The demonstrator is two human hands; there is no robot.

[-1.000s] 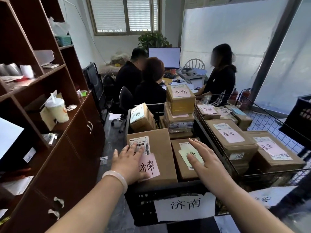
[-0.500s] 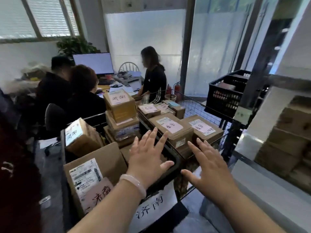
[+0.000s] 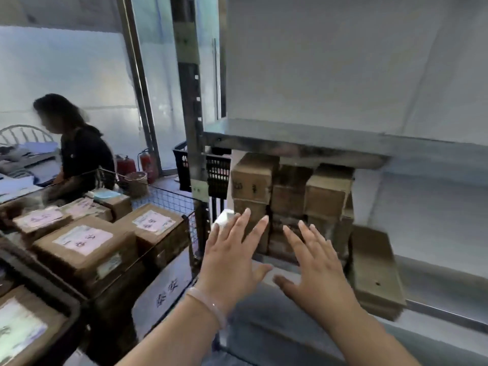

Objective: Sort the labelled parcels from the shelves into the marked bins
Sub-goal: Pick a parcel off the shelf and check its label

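The shelf (image 3: pixel 290 138) on the right was low & tight, w/ a stack of boxes (image 3: pixel 287 204) packed under it. Pulling a box from the middle could tip the stack & drop some. Left hand (image 3: pixel 232 254) & right hand (image 3: pixel 319 262) were empty, fingers spread apart, close to the stack; can't tell if touching. Half a sec before, both hands were over the bins (image 3: pixel 169 200), now left.

Brown parcels (image 3: pixel 252 178) on a grey shelf (image 3: pixel 295 140); left of it, pink labels (image 3: pixel 87 240), black crate (image 3: pixel 219 171), red extinguisher (image 3: pixel 146 162).
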